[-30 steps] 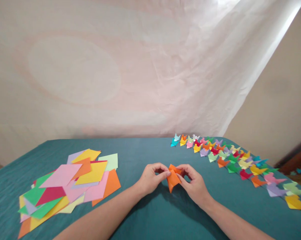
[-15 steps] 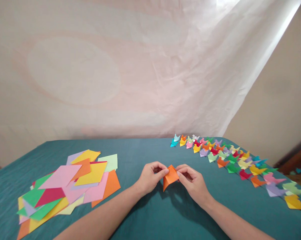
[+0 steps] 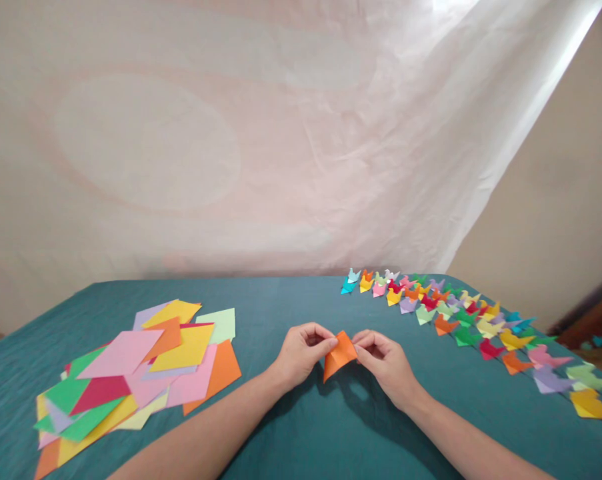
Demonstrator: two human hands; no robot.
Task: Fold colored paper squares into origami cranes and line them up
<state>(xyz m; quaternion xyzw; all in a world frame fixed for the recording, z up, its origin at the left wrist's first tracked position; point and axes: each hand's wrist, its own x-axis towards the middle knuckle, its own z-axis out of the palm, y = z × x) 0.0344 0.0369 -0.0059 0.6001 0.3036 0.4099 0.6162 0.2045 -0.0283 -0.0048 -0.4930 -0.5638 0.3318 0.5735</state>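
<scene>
Orange paper (image 3: 339,354) is partly hidden where fingers (image 3: 325,347) pinch it.

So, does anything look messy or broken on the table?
The paper sheets on the left look messy: they overlap at different angles, while the folded birds on the right sit in rows. Nothing looks torn or spilled.

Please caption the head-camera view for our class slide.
Left hand and right hand pinch a folded orange paper, with loose coloured sheets to the left and folded birds to the right.
</scene>
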